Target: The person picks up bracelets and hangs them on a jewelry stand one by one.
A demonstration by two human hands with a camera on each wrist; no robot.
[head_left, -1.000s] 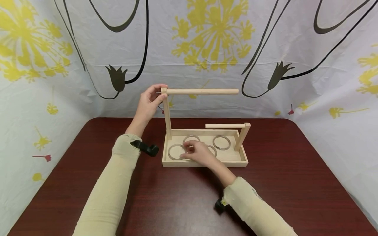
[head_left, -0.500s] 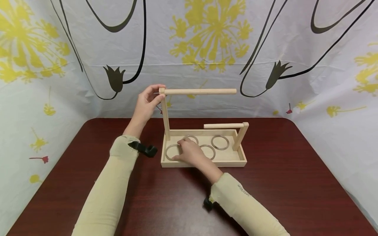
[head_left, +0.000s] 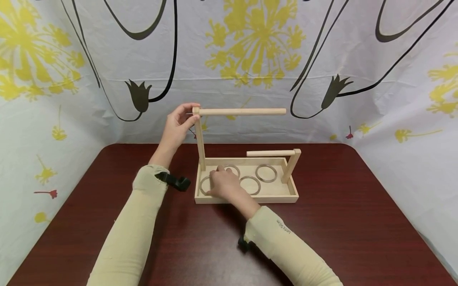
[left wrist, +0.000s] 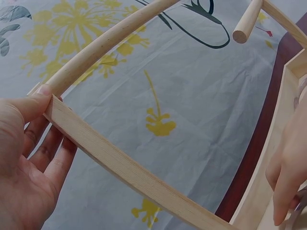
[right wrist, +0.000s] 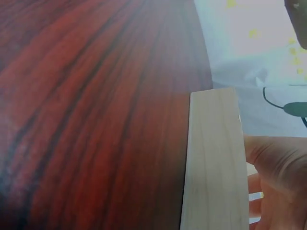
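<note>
In the head view my left hand (head_left: 175, 125) grips the top of the tall wooden post (head_left: 200, 143), where a round dowel (head_left: 243, 112) joins it. The left wrist view shows that thumb (left wrist: 36, 103) on one side of the post and the fingers behind. My right hand (head_left: 223, 184) reaches down into the wooden tray (head_left: 273, 198), over the front-left ring (head_left: 203, 185), fingers bent downward. That ring is partly covered, and I cannot tell whether it is pinched. Several greyish rings lie flat in the tray, among them a front-middle ring (head_left: 258, 186) and a back-right ring (head_left: 276, 174).
A shorter post (head_left: 291, 167) with its own dowel (head_left: 270, 153) stands at the tray's right end, pointing left. The tray sits on a dark red-brown table (head_left: 340, 222). Behind hangs a white cloth (head_left: 186, 51) printed with flowers.
My right hand has moved left and settled over the front-left ring, uncovering the front-middle ring. The left hand keeps its hold on the tall post.
</note>
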